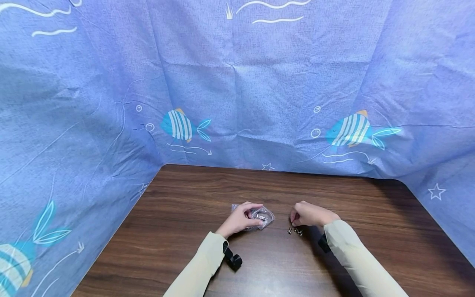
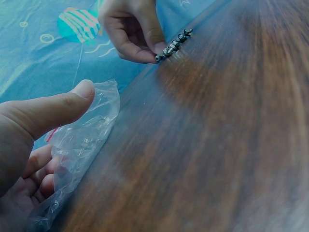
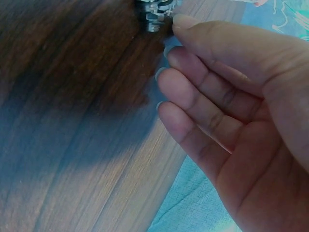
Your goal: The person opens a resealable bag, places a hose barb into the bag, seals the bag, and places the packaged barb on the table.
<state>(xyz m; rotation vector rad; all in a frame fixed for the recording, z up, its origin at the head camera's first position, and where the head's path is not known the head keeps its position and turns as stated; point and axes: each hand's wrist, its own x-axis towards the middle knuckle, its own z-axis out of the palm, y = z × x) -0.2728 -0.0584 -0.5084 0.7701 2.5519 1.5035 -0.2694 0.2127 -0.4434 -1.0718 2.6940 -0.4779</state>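
My left hand point(image 1: 243, 218) holds a clear plastic zip bag point(image 1: 268, 213) between the thumb and the curled fingers, low over the table. Small shiny metal pieces show through the bag; in the left wrist view a red strip marks its plastic point(image 2: 51, 135). To the right, my right hand point(image 1: 309, 214) reaches down with thumb and forefinger together at a small loose group of metal bolts point(image 1: 298, 232). The left wrist view shows those fingertips pinching a bolt at the end of the row point(image 2: 158, 58). In the right wrist view, bolts with hex nuts point(image 3: 153, 18) lie beside the thumb tip.
The brown wood-grain table point(image 1: 178, 206) spreads under both hands. Around its far and side edges hangs a blue cloth point(image 1: 271, 103) printed with striped fish. A black wrist camera point(image 1: 233, 260) is strapped below the left sleeve, close over the table.
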